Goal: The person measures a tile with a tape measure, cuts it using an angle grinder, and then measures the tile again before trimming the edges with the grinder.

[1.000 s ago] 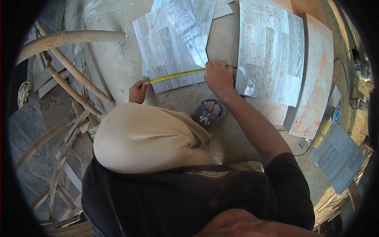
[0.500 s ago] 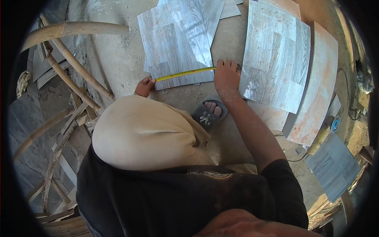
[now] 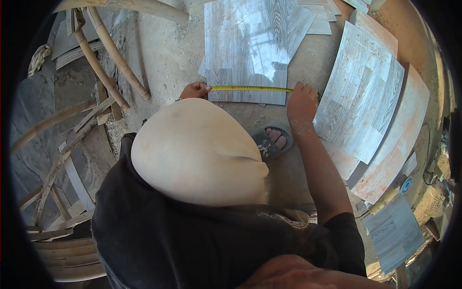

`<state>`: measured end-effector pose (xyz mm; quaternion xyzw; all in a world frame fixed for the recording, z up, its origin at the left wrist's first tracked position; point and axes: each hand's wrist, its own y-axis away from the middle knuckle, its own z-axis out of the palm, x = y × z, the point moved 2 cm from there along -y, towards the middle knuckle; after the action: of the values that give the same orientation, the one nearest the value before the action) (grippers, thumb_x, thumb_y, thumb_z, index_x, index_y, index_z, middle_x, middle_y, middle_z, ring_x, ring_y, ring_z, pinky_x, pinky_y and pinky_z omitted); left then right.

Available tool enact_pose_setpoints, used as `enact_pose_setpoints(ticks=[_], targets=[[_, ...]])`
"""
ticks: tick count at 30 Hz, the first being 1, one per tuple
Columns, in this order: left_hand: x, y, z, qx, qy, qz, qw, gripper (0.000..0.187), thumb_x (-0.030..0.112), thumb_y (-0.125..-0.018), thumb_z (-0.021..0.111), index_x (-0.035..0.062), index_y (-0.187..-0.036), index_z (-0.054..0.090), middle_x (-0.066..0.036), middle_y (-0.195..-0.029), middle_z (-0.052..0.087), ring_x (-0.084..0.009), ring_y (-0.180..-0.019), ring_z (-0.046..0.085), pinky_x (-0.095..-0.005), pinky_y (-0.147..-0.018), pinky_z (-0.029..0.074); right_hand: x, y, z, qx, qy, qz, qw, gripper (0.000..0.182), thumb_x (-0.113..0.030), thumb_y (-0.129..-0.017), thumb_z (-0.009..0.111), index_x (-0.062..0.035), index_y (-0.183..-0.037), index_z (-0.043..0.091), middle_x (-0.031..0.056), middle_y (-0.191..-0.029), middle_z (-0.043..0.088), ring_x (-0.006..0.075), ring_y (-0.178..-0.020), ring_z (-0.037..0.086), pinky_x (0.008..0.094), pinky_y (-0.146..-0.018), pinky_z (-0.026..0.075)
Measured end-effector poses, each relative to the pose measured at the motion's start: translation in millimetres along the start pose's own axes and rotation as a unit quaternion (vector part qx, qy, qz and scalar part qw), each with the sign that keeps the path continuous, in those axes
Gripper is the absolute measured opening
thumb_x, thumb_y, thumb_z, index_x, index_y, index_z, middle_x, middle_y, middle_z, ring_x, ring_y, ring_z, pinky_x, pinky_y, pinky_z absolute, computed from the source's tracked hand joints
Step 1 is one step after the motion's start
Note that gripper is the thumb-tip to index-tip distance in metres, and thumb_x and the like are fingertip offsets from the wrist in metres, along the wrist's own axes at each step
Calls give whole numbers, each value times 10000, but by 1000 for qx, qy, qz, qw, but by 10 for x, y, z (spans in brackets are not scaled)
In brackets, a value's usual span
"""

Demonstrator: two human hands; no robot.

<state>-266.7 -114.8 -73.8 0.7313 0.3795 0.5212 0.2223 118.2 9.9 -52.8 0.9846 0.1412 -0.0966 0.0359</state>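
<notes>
The left hand [image 3: 195, 90] is nearly closed, its thumb and fingertips pinching the left end of a yellow tape [image 3: 250, 88]. The right hand [image 3: 303, 103] is curled over the tape's other end, knuckles up; what lies under its palm is hidden. Between them the tape runs almost straight and level across a wood-grain tile [image 3: 245, 53], close to the tile's near edge. The left hand is at the tile's left edge, and the right hand is just beyond its right edge. This tile lies flat over another tile [image 3: 301, 24], which shows past its right side, and more pale pieces [image 3: 320, 14] lie farther off, at the top. Just below the right hand is a foot in a dark sandal [image 3: 264, 144], its toes bare, and nearer still a knee in tan trousers [image 3: 197, 149] rises below the left hand. To the right of the right hand is a larger wood-grain tile [image 3: 358, 91], with a pale, reddish-stained slab [image 3: 402, 135] along its outer side. Beyond that are a blue disc [image 3: 406, 185] and, lower, a grey tile [image 3: 394, 233]. On the far left, bamboo poles [image 3: 115, 53] slant over the dusty floor [image 3: 166, 53], with dark grey slabs [image 3: 36, 130] and a crumpled cloth [image 3: 38, 60] past them.
</notes>
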Motion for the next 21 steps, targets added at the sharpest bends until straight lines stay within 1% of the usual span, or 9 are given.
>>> enact_pose_setpoints(ticks=[2,6,8,9,11,12,14,16,21], targets=[[21,16,7,12,-20,-3,1000,265,293,-965,735,29,-966,714,-2,-816,686,-84,-709,598,-252,-671,496,-12,4,-15,4,3,-8,1000,93,-130,-914,577,-65,-978,595,111,-1008,610,308,-1032,593,443,-903,497],[-74,-98,-41,6,4,6,1000,265,299,-964,734,35,-967,716,0,-814,687,-90,-706,597,-261,-677,502,-29,13,-30,9,30,-14,999,89,-124,-914,581,-66,-981,587,104,-996,611,301,-1007,603,429,-835,527],[-151,-208,-99,68,-47,56,995,262,304,-962,732,42,-971,720,7,-817,688,-91,-725,595,-271,-682,501,-23,5,-67,7,35,-18,999,88,-126,-916,581,-67,-982,586,101,-992,612,298,-1002,605,431,-814,534],[-104,-188,-97,66,-44,56,995,262,304,-962,732,42,-971,720,7,-817,688,-91,-725,595,-271,-682,501,-41,-8,-123,-12,13,-22,1000,99,-139,-913,590,-71,-984,586,96,-995,612,294,-1003,606,442,-799,538],[188,-106,-138,156,-88,93,980,252,303,-962,730,52,-978,729,12,-814,683,-85,-743,586,-271,-675,492,-98,-98,-241,-28,-5,-23,999,110,-152,-911,600,-74,-987,586,91,-998,613,290,-1003,606,453,-784,541],[302,-152,-189,152,-84,96,980,252,303,-962,730,52,-978,729,12,-814,683,-85,-743,586,-271,-675,492,-147,-176,-299,-35,-12,-35,999,125,-168,-909,609,-79,-993,587,84,-1011,613,283,-1009,605,466,-770,544],[592,-338,-395,216,-77,147,962,275,308,-928,760,35,-956,757,2,-801,693,-86,-727,570,-269,-693,474,-153,-435,-418,-36,-16,-48,998,140,-185,-906,618,-84,-998,588,76,-1024,613,277,-1015,604,479,-755,547],[923,-635,-543,217,-64,163,960,270,305,-924,766,37,-960,762,4,-805,693,-82,-730,566,-267,-693,472,-213,-806,-542,17,-33,-88,995,149,-205,-915,621,-93,-1009,591,63,-1048,612,268,-1036,598,493,-741,551],[1659,-1160,-665,241,-15,179,954,261,288,-912,782,36,-977,776,10,-806,689,-74,-713,544,-262,-673,463,-269,-1717,-619,46,-28,-100,994,132,-179,-943,588,-92,-1043,596,60,-1069,612,269,-1084,582,523,-807,536]])
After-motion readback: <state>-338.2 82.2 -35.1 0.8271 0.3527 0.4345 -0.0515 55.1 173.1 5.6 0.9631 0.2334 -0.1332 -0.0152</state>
